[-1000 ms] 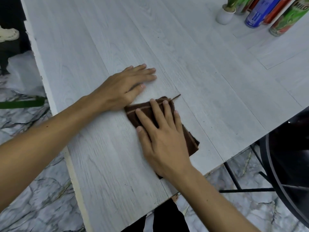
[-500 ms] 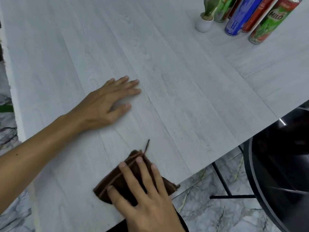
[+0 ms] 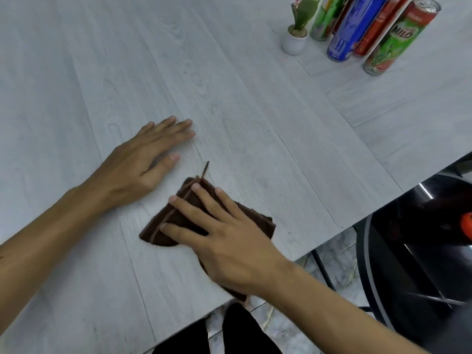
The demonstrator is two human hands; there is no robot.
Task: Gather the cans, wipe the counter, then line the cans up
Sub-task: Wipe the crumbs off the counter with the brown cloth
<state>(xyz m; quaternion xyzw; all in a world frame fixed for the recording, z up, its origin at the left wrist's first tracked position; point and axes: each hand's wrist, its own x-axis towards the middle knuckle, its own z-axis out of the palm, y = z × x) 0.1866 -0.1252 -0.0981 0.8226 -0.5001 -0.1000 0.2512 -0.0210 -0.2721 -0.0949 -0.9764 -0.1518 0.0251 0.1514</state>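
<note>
- A small white pot (image 3: 293,43) with a green plant stands at the upper right of the frame, just left of the cans.
- A black round object (image 3: 421,251) sits off the table's edge at the lower right, above a marble floor (image 3: 334,267).
- Nothing lies between the hands and the cans; bare pale wood-grain table (image 3: 229,98) separates them.
- The cans (image 3: 350,29) stand upright in a tight cluster at the upper right: a green one, a blue one, a red one and a green Milo can (image 3: 398,37) nearest the right edge.
- A folded brown cloth (image 3: 255,221) lies near the table's front edge, lower centre.
- The left hand (image 3: 143,164) lies flat on the table beside the cloth, grip released, fingers straight.
- The right hand (image 3: 229,246) presses the cloth with spread, straight fingers, grip released and not curled round it.
</note>
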